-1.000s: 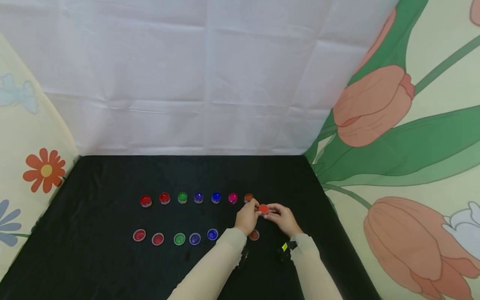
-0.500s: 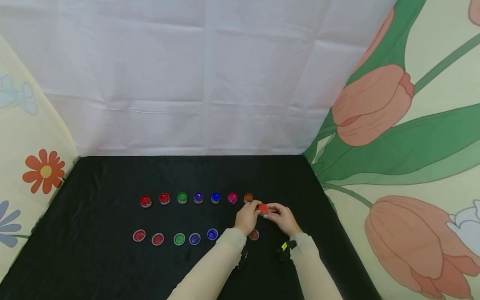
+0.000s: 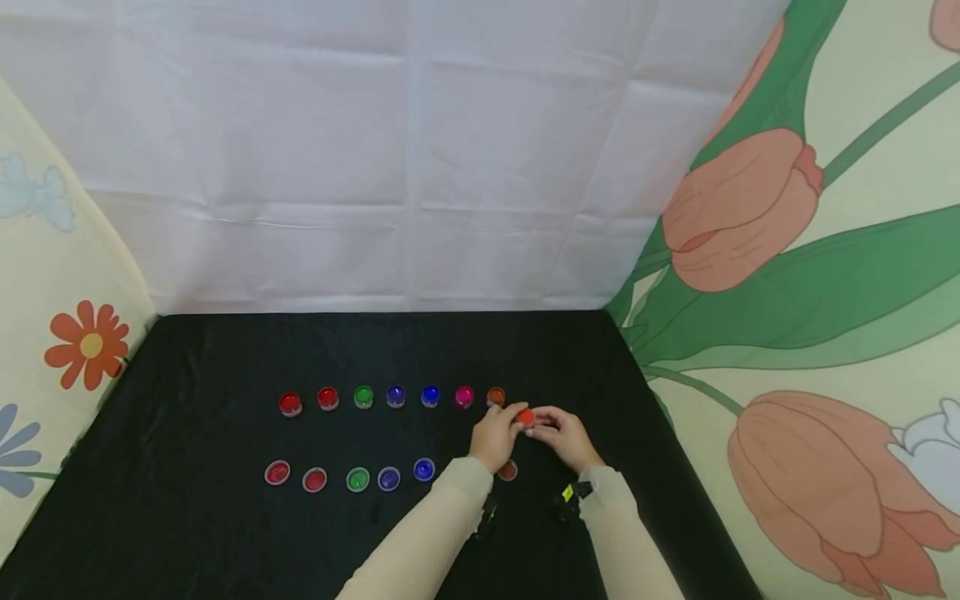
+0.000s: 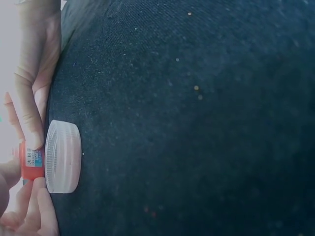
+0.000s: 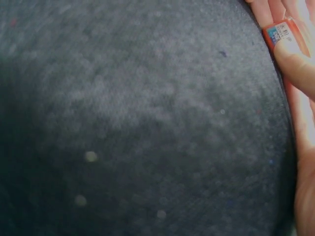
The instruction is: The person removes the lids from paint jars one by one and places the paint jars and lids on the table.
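A small orange-red paint jar [image 3: 527, 417] is held between my two hands, just above the black cloth at the right end of the far row. My left hand [image 3: 492, 439] pinches it from the left, while my right hand [image 3: 567, 439] grips its right side. In the left wrist view a printed label [image 4: 34, 157] shows on the jar, and a translucent round lid [image 4: 64, 157] stands out nearer the camera. Fingers cover much of the jar; whether a lid sits on it I cannot tell. Behind my left fingertips is an orange-brown paint jar [image 3: 496, 396].
Several paint jars line the far row, including a magenta jar [image 3: 464, 397] and a blue jar [image 3: 431, 397]. Nearer lies a row of round lids, among them a green lid [image 3: 357, 479] and a brown lid [image 3: 507, 471] by my left wrist. A white curtain [image 3: 405, 167] hangs behind.
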The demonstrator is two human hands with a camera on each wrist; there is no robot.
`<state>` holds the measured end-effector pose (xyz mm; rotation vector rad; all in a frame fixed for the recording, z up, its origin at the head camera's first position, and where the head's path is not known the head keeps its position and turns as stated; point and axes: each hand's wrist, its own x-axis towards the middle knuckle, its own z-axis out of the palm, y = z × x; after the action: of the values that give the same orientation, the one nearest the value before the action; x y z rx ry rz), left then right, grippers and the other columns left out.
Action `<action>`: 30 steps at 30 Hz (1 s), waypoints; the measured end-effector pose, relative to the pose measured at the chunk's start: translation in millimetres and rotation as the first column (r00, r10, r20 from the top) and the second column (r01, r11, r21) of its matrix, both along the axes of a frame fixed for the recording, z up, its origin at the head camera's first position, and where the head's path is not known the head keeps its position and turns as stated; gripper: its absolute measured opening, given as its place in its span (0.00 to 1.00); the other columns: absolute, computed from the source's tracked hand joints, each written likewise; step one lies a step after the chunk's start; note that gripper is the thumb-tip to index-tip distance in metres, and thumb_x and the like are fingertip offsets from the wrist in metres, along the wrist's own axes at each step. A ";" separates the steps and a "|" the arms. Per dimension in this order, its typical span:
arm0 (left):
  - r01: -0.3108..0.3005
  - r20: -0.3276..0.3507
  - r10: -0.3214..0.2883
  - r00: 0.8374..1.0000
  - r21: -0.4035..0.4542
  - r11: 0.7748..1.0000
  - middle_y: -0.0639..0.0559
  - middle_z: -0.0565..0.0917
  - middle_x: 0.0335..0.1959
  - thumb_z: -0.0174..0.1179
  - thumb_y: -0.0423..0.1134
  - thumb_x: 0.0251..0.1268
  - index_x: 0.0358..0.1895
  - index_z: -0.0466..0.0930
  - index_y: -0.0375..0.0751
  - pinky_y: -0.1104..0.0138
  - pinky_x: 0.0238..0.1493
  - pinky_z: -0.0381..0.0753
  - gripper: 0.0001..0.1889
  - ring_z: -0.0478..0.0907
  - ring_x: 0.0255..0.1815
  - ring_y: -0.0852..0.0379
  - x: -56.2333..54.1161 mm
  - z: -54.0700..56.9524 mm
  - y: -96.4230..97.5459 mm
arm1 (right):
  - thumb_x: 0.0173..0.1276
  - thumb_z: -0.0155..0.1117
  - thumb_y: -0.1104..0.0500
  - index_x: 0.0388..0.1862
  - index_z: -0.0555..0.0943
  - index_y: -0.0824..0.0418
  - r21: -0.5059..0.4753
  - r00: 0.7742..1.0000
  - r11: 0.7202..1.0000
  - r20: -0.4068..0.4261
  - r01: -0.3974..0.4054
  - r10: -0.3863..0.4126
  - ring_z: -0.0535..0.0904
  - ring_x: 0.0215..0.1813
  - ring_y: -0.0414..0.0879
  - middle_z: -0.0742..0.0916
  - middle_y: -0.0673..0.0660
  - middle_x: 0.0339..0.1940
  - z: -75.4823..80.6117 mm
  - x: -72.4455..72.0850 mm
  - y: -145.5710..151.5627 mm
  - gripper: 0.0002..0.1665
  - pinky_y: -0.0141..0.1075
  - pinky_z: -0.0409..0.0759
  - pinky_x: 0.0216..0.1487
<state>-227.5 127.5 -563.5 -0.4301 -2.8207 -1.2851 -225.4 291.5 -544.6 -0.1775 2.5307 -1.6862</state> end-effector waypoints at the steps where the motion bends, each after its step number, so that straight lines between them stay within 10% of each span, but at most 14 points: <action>1: -0.002 0.004 0.002 1.000 -0.001 1.000 0.43 0.81 0.46 0.60 0.38 0.74 0.64 0.79 0.48 0.53 0.44 0.83 0.18 0.83 0.38 0.46 -0.2 -0.2 0.0 | 0.65 0.69 0.73 0.52 0.80 0.78 -0.001 1.000 1.000 0.001 0.000 0.000 0.83 0.43 0.38 0.87 0.66 0.44 0.0 -0.1 0.1 0.17 0.27 0.82 0.47; 12: -0.035 0.027 0.034 0.999 0.030 0.999 0.46 0.81 0.43 0.61 0.38 0.74 0.52 0.74 0.44 0.58 0.42 0.83 0.09 0.82 0.39 0.50 -2.2 -2.4 1.1 | 0.64 0.69 0.74 0.51 0.80 0.78 -0.001 1.000 1.000 0.005 0.014 -0.014 0.83 0.42 0.36 0.88 0.66 0.44 1.2 0.6 -0.5 0.16 0.26 0.82 0.47; 21: -0.023 -0.006 0.023 1.000 0.009 1.000 0.43 0.81 0.48 0.61 0.39 0.73 0.63 0.79 0.49 0.53 0.42 0.83 0.17 0.83 0.37 0.45 -0.1 -4.0 1.2 | 0.65 0.69 0.74 0.52 0.80 0.79 -0.015 1.000 1.000 0.002 0.000 0.000 0.83 0.42 0.35 0.87 0.66 0.44 1.3 1.3 0.1 0.17 0.26 0.82 0.47; 30: -0.024 0.040 0.022 0.999 0.040 0.999 0.44 0.82 0.47 0.59 0.38 0.74 0.58 0.78 0.48 0.52 0.44 0.83 0.12 0.83 0.38 0.46 -0.7 -3.0 1.6 | 0.65 0.69 0.73 0.52 0.80 0.77 -0.019 1.000 1.000 0.009 0.016 -0.015 0.83 0.42 0.34 0.88 0.64 0.44 -21.7 -8.8 9.2 0.17 0.26 0.82 0.46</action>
<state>-228.2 129.0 -566.5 -0.3740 -2.8176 -1.3587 -234.2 300.7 -566.3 -0.1521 2.5174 -1.7130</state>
